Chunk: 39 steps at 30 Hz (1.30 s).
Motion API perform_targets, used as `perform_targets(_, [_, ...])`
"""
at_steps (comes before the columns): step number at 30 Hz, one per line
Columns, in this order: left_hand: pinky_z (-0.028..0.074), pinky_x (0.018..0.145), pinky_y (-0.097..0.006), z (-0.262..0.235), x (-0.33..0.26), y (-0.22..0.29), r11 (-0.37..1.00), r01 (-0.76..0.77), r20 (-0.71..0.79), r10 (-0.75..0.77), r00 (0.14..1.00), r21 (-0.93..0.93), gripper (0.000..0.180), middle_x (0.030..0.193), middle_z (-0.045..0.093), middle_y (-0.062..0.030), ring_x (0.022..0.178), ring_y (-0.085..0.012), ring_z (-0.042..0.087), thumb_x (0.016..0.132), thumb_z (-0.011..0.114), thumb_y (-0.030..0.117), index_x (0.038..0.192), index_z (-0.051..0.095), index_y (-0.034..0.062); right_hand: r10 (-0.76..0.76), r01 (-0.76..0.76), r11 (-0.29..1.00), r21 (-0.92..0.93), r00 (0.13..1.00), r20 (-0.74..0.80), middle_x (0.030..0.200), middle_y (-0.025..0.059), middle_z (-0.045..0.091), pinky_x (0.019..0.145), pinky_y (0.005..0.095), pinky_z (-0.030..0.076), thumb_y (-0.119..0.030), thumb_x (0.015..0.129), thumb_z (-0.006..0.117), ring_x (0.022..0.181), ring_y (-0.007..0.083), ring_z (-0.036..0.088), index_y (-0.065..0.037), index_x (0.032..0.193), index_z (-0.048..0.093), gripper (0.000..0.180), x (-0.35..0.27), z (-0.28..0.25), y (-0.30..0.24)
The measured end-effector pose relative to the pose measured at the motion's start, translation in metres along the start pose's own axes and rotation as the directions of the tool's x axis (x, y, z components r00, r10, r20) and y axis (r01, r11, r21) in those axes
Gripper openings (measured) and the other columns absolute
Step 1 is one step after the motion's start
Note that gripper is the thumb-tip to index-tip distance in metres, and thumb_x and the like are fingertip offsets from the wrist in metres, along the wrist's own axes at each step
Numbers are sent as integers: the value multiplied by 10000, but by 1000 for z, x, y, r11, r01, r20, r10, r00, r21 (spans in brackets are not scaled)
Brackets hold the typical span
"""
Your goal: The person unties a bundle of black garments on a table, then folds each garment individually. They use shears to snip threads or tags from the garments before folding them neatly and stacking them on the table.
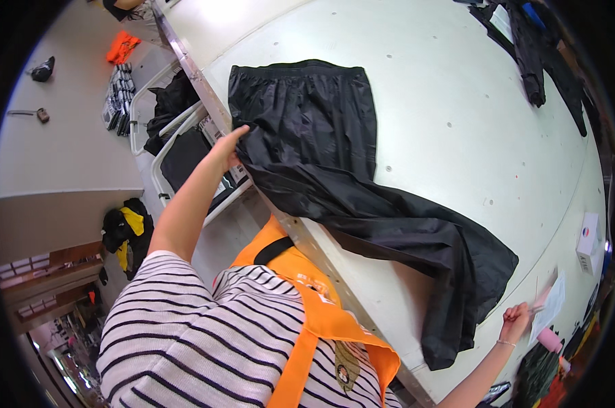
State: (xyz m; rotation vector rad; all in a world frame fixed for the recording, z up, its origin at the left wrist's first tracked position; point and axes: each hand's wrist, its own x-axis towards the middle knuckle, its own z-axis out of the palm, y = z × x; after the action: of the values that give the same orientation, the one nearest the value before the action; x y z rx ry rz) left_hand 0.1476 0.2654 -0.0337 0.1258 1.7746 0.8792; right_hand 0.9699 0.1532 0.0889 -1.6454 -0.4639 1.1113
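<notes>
A pair of shiny black trousers (pixel 307 115) lies on the white table, its elastic waistband at the far end. The legs bend toward the near right, and their lower ends are folded and crumpled. At the left side of the trousers my left hand (pixel 231 146) pinches the fabric by the table's edge, thumb on top and the other fingers partly hidden. My right hand (pixel 515 323) is off to the right, apart from the trousers. Its fingers are closed beside a sheet of paper (pixel 551 299); a thin, blurred thing shows at the fingertips, too indistinct to name.
Beyond my right hand are a pink spool (pixel 550 340) and a small white box (pixel 588 243). More dark garments (pixel 525 54) lie at the far right of the table (pixel 450 88). White crates (pixel 159 173) with black items stand on the floor at left, near packaged stacks (pixel 120 95).
</notes>
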Motion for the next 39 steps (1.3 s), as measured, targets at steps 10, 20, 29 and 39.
perform_targets(10, [478, 707, -222, -8, -23, 36, 972, -211, 454, 237, 859, -107, 229, 830, 649, -19, 748, -100, 601, 822, 675, 172, 952, 608, -4, 71, 41, 983, -181, 818, 570, 1046, 98, 611, 784, 277, 495, -227, 961, 440, 875, 151, 596, 20, 1126, 578, 328, -150, 508, 40])
perform_targets(20, [488, 737, -247, -6, -37, 80, 936, -341, 593, 322, 738, -85, 325, 918, 647, -65, 808, -103, 597, 718, 747, 58, 981, 584, -38, 138, 6, 973, -232, 790, 597, 676, -59, 523, 470, 172, 314, -151, 814, 686, 524, 11, 411, -23, 895, 620, 165, -182, 654, 106])
perform_targets(29, [456, 740, -227, 3, -14, 85, 986, 60, 645, 57, 762, -158, 286, 934, 650, -33, 793, -97, 600, 808, 662, 149, 1038, 592, -4, -60, 295, 879, -373, 847, 527, 653, -2, 595, 565, 197, 406, -117, 821, 652, 589, 39, 488, 26, 831, 625, 145, -183, 655, 110])
perform_targets(39, [453, 675, -221, 6, -29, 109, 941, -338, 713, 237, 660, 0, 194, 839, 663, -33, 743, -73, 582, 840, 631, 158, 928, 654, -13, -520, 764, 546, -344, 630, 576, 844, 46, 542, 559, 210, 430, 34, 749, 662, 613, 95, 523, -32, 915, 666, 179, -200, 658, 63])
